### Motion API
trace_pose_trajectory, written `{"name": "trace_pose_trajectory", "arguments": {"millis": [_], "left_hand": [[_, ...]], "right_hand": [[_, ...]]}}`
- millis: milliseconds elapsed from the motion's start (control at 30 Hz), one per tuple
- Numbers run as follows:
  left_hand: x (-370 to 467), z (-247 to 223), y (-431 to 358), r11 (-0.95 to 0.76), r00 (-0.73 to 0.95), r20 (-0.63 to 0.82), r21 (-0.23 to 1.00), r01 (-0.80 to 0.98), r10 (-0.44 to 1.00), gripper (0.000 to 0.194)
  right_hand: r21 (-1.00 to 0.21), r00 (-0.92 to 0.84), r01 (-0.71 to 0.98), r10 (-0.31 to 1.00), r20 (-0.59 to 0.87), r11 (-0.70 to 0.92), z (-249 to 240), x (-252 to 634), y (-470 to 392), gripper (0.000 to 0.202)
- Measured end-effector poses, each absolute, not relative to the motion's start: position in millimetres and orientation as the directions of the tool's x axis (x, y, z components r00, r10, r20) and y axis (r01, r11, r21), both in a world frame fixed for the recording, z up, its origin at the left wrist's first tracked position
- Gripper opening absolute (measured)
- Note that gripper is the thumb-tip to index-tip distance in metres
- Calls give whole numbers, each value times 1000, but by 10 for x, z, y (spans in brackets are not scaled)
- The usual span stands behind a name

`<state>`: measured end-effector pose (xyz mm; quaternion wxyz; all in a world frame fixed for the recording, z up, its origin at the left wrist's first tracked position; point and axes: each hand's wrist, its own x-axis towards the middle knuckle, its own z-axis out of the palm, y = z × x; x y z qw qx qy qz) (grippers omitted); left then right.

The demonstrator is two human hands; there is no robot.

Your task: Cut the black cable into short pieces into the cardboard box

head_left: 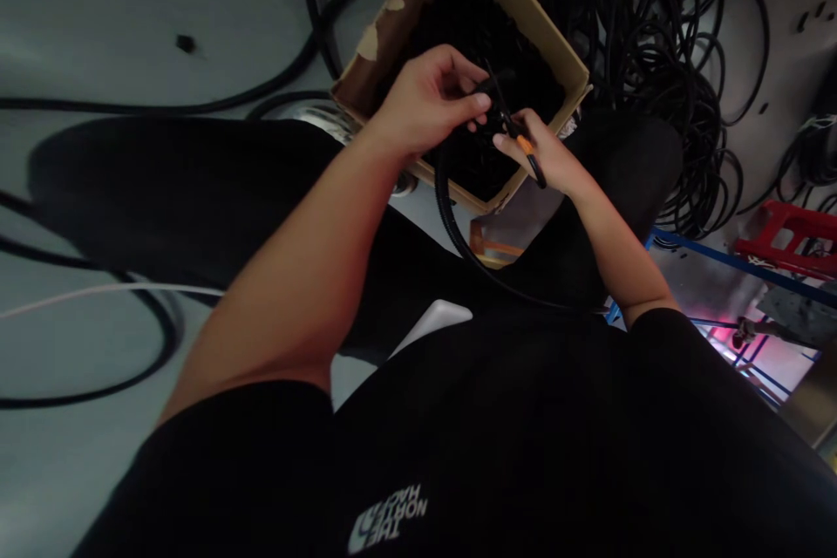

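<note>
Over a cardboard box [547,33], my left hand [432,96] pinches a dark piece that looks like the end of a black hose. The black hose [447,211] hangs below that hand and curves across my lap to the right. My right hand [547,153] is closed round scissors [527,146] with black and orange handles. Their dark blades point up beside the fingertips of my left hand; whether they touch the hose I cannot tell. Many small black pieces [458,13] fill the box, and single ones are hard to make out.
A tangle of black hose [654,44] lies on the floor at the upper right. More hose [261,87] runs across the floor on the left, near a loose black piece [186,44]. A red plastic stool [788,235] stands at the right.
</note>
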<state>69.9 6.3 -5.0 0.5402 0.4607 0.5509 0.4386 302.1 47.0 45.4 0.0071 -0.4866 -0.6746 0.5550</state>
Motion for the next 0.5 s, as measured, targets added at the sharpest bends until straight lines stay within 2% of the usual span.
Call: {"name": "trace_pose_trajectory", "arguments": {"millis": [200,333,500], "left_hand": [[742,-73,123,236,-71,-228,959,159,971,52],[743,-69,117,238,-119,-222,961,138,968,45],[747,-89,125,249,-147,-228,958,144,963,48]], "right_hand": [[-748,-488,658,705,-516,-92,388,2979,505,78],[-762,-494,640,706,-508,-100,304,2979,504,77],[-763,-530,643,681,-506,-66,327,2945,495,78]]}}
